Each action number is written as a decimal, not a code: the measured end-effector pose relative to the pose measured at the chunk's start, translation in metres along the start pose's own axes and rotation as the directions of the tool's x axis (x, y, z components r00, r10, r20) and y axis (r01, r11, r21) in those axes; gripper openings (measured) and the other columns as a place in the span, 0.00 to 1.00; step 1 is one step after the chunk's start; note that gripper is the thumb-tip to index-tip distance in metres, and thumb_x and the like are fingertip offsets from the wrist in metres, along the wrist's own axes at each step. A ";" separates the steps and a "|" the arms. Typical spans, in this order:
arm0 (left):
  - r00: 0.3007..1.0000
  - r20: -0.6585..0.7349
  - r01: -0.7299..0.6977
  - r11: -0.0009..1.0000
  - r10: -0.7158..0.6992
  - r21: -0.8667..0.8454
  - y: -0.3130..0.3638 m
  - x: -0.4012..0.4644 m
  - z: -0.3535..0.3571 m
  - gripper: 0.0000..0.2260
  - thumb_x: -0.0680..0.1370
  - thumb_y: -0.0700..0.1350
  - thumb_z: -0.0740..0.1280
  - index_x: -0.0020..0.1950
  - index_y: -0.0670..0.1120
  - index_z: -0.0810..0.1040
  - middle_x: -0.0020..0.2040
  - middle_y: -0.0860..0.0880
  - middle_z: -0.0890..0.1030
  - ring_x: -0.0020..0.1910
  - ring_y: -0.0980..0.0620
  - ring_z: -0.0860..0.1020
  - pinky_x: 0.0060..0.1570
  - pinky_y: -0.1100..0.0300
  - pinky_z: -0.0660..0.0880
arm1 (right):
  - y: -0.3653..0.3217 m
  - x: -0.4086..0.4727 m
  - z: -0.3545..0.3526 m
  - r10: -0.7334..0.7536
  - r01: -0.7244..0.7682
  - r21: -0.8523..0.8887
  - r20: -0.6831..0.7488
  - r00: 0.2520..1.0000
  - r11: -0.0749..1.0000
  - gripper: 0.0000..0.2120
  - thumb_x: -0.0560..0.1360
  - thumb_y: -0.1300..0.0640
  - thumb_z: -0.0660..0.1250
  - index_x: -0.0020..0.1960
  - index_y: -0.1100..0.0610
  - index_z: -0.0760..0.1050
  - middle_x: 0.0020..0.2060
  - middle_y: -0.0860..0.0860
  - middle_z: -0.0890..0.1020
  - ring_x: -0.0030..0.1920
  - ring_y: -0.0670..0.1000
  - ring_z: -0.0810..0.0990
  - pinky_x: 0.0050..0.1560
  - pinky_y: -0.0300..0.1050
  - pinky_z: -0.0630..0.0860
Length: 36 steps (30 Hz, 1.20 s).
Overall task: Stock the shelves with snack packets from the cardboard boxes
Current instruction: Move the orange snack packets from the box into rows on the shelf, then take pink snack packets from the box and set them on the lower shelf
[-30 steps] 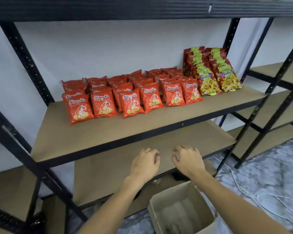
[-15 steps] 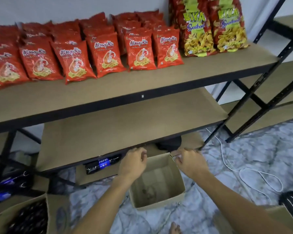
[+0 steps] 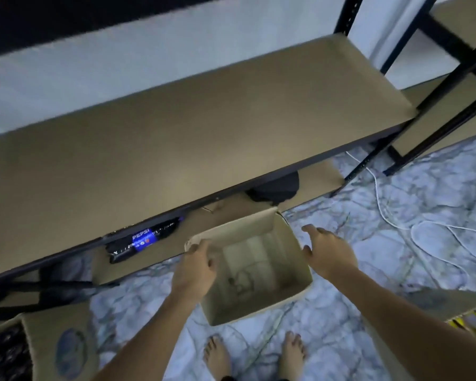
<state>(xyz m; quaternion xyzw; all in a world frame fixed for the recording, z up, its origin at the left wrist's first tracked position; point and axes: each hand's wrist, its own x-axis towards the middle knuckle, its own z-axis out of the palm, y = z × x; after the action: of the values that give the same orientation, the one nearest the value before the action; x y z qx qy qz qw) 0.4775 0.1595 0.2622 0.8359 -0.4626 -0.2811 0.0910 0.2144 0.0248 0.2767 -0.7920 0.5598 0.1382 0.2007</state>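
An open cardboard box point(image 3: 248, 229) stands on the marble-patterned floor in front of the shelving; its inside looks empty apart from a dark mark on the bottom. My left hand point(image 3: 195, 270) grips the box's left rim, fingers curled over the edge. My right hand point(image 3: 327, 253) hovers at the right rim with relaxed fingers and holds nothing. The brown shelf board point(image 3: 204, 133) above the box is bare. The red snack packets are out of view.
A Pepsi pack point(image 3: 142, 239) and a black object point(image 3: 275, 188) lie on the lowest shelf. A second box point(image 3: 52, 350) with dark packets stands at bottom left; another box corner with yellow packets point(image 3: 470, 320) at right. A white cable point(image 3: 423, 232) loops on the floor. My bare feet point(image 3: 217, 356) stand below the box.
My view has tilted down, so the stocked shelf has left the frame. Both hands have dropped to the box; the left now holds its rim.
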 end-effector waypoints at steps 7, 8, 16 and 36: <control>0.998 0.000 0.057 0.995 -0.057 0.078 -0.060 0.060 0.101 0.22 0.76 0.39 0.65 0.71 0.46 0.71 0.65 0.39 0.73 0.61 0.36 0.75 0.54 0.48 0.73 | 0.030 0.071 0.100 0.068 -0.068 0.016 0.007 0.998 0.998 0.26 0.80 0.53 0.61 0.76 0.50 0.59 0.65 0.54 0.76 0.60 0.58 0.78 0.56 0.53 0.76; 0.998 -0.016 0.066 0.995 -0.065 0.073 -0.068 0.067 0.113 0.23 0.76 0.38 0.65 0.71 0.46 0.71 0.67 0.39 0.72 0.63 0.36 0.73 0.54 0.46 0.73 | 0.032 0.080 0.112 0.072 -0.072 0.024 0.003 0.997 0.997 0.26 0.80 0.53 0.61 0.76 0.49 0.59 0.65 0.54 0.76 0.60 0.58 0.78 0.55 0.53 0.77; 0.982 -0.154 0.127 0.988 -0.113 0.084 -0.121 0.099 0.187 0.36 0.72 0.36 0.70 0.78 0.44 0.60 0.75 0.35 0.59 0.71 0.32 0.62 0.61 0.38 0.70 | 0.030 0.128 0.183 0.078 -0.074 0.085 -0.040 0.996 0.994 0.26 0.78 0.56 0.60 0.74 0.51 0.58 0.62 0.55 0.73 0.56 0.60 0.77 0.46 0.53 0.74; 0.984 -0.058 0.151 0.962 -0.168 -0.227 -0.134 0.088 0.184 0.35 0.75 0.29 0.62 0.79 0.50 0.60 0.47 0.32 0.79 0.32 0.53 0.70 0.33 0.65 0.65 | 0.074 0.114 0.183 0.169 -0.163 0.113 -0.040 0.985 0.980 0.37 0.73 0.67 0.57 0.76 0.41 0.52 0.52 0.55 0.77 0.40 0.58 0.72 0.39 0.51 0.69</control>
<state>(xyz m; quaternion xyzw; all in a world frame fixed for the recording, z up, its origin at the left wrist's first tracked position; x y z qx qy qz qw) 0.5092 0.1814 0.0212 0.8653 -0.3555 -0.3051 0.1785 0.1839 -0.0051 0.0526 -0.7334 0.6355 0.1040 0.2178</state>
